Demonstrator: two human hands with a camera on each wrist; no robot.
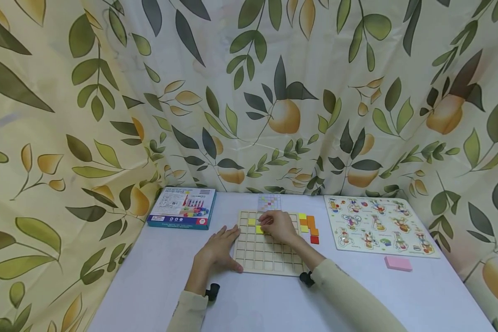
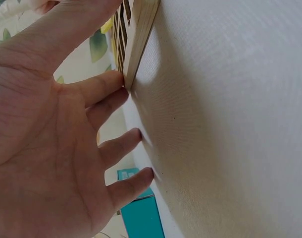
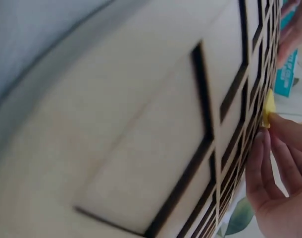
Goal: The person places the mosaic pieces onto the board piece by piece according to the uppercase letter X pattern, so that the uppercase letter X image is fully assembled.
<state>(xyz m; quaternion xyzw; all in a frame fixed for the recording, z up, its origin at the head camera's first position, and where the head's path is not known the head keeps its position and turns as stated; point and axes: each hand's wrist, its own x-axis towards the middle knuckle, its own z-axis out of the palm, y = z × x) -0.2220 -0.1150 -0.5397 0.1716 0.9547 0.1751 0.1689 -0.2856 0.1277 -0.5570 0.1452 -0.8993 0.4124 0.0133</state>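
Observation:
A wooden grid board lies flat on the table, with yellow square tiles in a few cells near its upper left. My left hand is at the board's left side, fingers spread. In the left wrist view, fingertips of that hand touch the board's edge. Over the upper part of the grid is my right hand, bent down at the fingers. The right wrist view has its thumb and fingers pinching a yellow tile against the grid surface.
Right of the board lie several yellow, orange and red tiles. A printed pattern card is behind it. A blue-edged box stands back left. At right are a picture puzzle board and a pink block.

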